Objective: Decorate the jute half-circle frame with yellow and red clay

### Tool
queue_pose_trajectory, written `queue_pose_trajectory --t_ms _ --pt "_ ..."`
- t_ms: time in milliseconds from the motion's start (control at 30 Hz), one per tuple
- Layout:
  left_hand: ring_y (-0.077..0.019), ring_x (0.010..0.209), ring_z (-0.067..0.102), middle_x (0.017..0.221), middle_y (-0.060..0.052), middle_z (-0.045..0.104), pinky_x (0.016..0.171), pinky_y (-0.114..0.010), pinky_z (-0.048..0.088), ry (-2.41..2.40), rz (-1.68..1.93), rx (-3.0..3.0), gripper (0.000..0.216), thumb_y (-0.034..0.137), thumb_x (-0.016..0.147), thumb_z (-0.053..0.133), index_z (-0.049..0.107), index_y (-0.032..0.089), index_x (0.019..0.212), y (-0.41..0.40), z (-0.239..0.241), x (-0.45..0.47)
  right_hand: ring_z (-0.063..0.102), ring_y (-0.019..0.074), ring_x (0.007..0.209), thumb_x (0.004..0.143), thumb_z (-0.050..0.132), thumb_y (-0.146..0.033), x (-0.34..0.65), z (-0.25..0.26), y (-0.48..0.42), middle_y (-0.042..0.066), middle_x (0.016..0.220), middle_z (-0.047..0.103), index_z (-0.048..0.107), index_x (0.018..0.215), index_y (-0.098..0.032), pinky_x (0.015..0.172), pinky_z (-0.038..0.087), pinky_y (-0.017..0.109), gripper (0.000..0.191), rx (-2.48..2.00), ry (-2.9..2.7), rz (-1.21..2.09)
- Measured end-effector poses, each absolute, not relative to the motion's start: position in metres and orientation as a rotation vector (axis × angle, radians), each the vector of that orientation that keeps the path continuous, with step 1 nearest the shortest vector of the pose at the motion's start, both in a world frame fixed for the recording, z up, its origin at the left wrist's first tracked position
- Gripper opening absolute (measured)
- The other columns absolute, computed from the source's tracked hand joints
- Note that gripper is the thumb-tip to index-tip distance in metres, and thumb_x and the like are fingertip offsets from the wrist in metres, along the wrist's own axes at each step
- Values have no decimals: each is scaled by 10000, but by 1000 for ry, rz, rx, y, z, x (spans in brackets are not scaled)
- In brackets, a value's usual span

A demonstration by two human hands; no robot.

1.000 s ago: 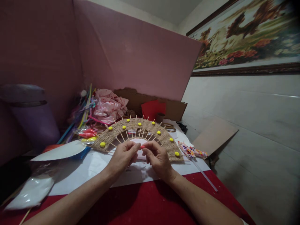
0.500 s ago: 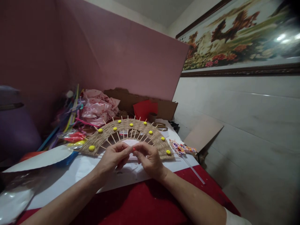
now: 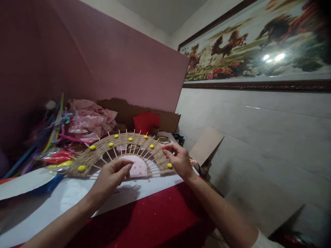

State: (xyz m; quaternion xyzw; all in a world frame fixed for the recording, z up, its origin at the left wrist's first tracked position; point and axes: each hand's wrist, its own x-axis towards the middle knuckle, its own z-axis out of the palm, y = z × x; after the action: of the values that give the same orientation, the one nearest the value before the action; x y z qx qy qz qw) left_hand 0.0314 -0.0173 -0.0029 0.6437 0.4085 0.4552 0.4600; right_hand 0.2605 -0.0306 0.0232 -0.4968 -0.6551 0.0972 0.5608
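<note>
My right hand (image 3: 178,159) pinches a small orange-red ball (image 3: 163,147), perhaps of soft clay, just above the right part of a fan-shaped piece (image 3: 138,138). Its arched band looks woven from brown cord over thin sticks, and several yellow dots (image 3: 130,139) sit on it. At the fan's inner centre lies a half-round of pink dotted cloth (image 3: 138,167). In front of the left part of the fan hovers my left hand (image 3: 111,175), thumb and fingers drawn together with nothing visible in them.
White paper (image 3: 108,203) lies under the fan on a red cloth (image 3: 155,220). To the left are plastic packets (image 3: 59,156), a white curved sheet (image 3: 28,182) and crumpled pink fabric (image 3: 90,119). Behind stand red paper (image 3: 143,122), a small brown pot (image 3: 154,130) and cardboard (image 3: 119,106).
My hands have parted. The right one has carried the orange-red ball rightward to the fan's band, while the left has stayed near the middle. The view has swung to the right.
</note>
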Motion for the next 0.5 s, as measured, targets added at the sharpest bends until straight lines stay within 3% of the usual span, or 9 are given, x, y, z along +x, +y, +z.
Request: queue_pose_trajectory --t_ms 133,333,500 --pt "-96 485 433 590 8 572 449 -201 305 1036 1110 1776 242 379 726 584 659 159 795 -13 7 35 582 172 707 791 560 -241 298 -5 -44 46 776 651 645 774 -169 642 451 289 113 -1367 -1513 -3" --pt "-129 530 480 558 -7 563 509 -230 316 1103 819 2265 268 347 792 502 614 173 620 -12 26 57 575 210 801 762 584 -197 313 -35 -54 38 784 653 631 735 -198 752 382 328 55 -1493 -1632 -305" --pt "-194 681 574 744 -49 651 587 -275 362 1160 622 2617 181 334 783 550 649 208 868 -16 18 91 580 209 825 769 609 -234 311 -39 -56 12 769 663 630 741 -213 802 337 339 41 -1583 -1614 -342"
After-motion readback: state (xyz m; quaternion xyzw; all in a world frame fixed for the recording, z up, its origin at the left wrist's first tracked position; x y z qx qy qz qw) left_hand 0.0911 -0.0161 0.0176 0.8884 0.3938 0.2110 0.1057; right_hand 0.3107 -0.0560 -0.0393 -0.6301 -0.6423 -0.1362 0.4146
